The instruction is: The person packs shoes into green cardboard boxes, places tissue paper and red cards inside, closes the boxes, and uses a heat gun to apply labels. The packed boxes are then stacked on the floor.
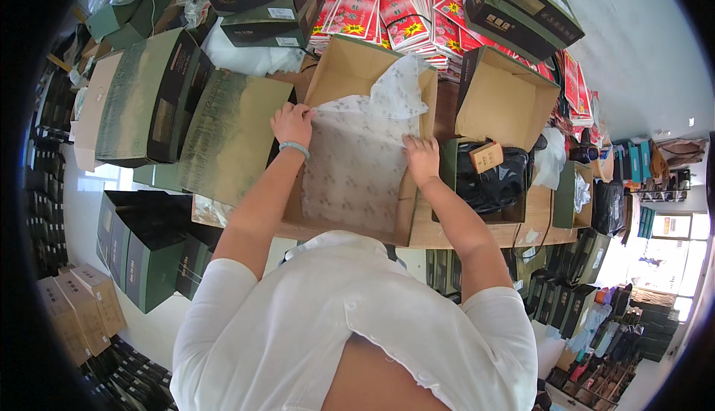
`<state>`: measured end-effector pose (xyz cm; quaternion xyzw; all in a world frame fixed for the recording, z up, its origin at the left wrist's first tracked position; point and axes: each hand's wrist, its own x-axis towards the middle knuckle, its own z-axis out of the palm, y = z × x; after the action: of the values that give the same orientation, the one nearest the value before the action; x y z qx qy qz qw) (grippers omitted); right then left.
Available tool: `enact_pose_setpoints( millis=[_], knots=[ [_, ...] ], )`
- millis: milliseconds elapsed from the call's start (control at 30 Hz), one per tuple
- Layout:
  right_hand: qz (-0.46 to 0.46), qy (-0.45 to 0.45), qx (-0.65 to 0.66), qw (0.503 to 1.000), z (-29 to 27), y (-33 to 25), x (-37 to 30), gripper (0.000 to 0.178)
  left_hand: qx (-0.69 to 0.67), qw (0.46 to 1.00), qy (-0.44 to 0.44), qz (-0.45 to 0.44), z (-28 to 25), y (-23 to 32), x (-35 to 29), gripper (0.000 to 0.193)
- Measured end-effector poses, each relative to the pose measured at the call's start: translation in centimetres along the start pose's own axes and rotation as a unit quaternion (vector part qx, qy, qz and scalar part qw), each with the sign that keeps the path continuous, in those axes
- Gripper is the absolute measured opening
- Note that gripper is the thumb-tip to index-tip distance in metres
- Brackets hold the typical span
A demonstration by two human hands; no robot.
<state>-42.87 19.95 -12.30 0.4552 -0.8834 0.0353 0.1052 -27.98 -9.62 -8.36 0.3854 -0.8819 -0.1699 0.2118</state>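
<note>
In front of me lies an open cardboard shoe box [424, 117] with a brown inside. A sheet of thin white tissue paper [357, 176] with a grey printed pattern spreads over its bottom, and its far part is folded up and crumpled. At the box's left side, my left hand [292, 126] pinches the paper's edge; a pale bracelet circles that wrist. My right hand [422, 158] is at the right wall, fingers curled over the opposite edge of the paper. Just right of it, a green box holds a black plastic-wrapped item [495, 184] with a tan tag [486, 157] on top.
An upturned box lid [234, 132] lies left of the box, beside stacked green boxes [138, 98]. Red printed leaflets [406, 13] pile up at the back. An open lid [506, 98] leans at the right. More open boxes [149, 243] stand below the wooden table [447, 236].
</note>
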Motion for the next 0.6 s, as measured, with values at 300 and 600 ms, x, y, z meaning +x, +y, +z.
enact_pose_setpoints(
  millis=[300, 600],
  knots=[
    [-0.052, -0.138, 0.106, 0.983, -2.7, -8.2, -4.2, 0.056, 0.09, 0.893, -0.385, 0.216, 1.6, -1.7, -9.9, 0.045],
    [0.052, -0.367, 0.086, 0.925, 3.4, -10.9, -9.6, 0.118, 0.324, 0.761, -0.522, 0.208, 3.9, -6.3, -14.0, 0.108]
  ],
)
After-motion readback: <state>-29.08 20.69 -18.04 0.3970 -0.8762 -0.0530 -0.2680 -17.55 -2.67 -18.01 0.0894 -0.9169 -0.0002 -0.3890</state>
